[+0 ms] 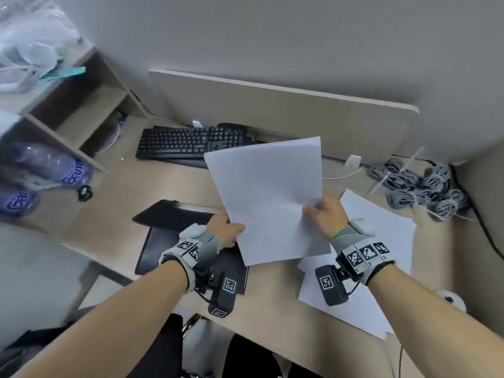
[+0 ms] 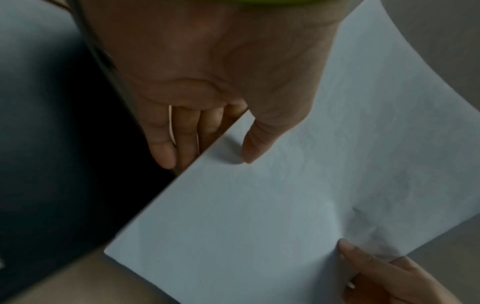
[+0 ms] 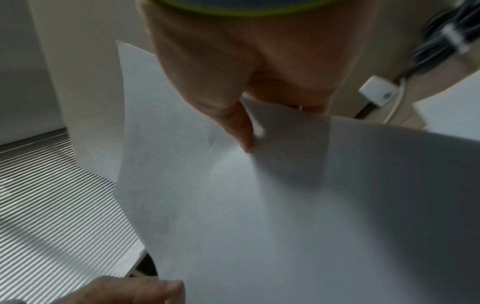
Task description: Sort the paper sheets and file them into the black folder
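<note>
The held paper sheets (image 1: 268,197) hide part of the black folder (image 1: 163,236) and both hands' fingers.

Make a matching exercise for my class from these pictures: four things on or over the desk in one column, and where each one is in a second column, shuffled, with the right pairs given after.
Things
1. held paper sheets
2. black folder
3. keyboard
4. grey cable bundles

Places
A. at the desk's far right corner
B. lying open under the left hand
C. raised over the desk, gripped by both the left hand and the right hand
D. at the back of the desk by the partition

Pairs: 1-C, 2-B, 3-D, 4-A
</note>
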A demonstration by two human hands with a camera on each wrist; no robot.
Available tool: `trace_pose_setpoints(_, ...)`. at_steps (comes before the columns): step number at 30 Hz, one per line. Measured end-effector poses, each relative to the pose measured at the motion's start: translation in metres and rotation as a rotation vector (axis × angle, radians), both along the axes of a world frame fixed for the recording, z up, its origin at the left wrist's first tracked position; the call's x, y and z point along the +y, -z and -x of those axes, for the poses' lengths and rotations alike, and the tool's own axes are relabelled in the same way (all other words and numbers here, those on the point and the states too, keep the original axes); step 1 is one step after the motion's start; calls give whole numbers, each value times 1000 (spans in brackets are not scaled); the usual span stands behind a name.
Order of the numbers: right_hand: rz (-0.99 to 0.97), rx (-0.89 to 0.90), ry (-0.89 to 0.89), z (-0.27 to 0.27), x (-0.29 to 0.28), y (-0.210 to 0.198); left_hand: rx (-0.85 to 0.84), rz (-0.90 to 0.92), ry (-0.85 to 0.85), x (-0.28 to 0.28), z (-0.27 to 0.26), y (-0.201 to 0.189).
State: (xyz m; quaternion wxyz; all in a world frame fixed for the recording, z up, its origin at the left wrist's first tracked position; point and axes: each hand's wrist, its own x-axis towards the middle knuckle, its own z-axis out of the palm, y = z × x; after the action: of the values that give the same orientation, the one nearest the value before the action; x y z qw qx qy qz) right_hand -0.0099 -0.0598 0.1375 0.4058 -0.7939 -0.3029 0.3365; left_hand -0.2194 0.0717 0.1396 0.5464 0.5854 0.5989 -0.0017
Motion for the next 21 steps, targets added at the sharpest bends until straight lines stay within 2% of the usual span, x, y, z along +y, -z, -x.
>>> trace_pose_setpoints(4, 32, -49, -117, 40, 35, -7, 124, 87, -19, 25, 56, 7)
trace_pose_setpoints(7, 31, -91, -160, 58, 51, -8, 291, 10, 222, 42, 85, 17)
trace_pose_setpoints(9, 20, -101, -168, 69, 65, -5, 351, -93, 284, 65, 104, 28)
trace_pose_setpoints(12, 32, -125, -146, 79, 86, -1, 251, -358, 250, 101, 119, 34)
trace_pose_setpoints(14, 43, -171, -157, 82, 99, 0, 217, -436, 300, 124, 117, 29)
trace_pose_setpoints(18, 117, -296, -152, 89, 129, -3, 185, -402, 401, 172, 115, 47)
trace_pose_setpoints(21, 155, -358, -132, 95, 151, -1, 207, -332, 568, 199, 113, 58)
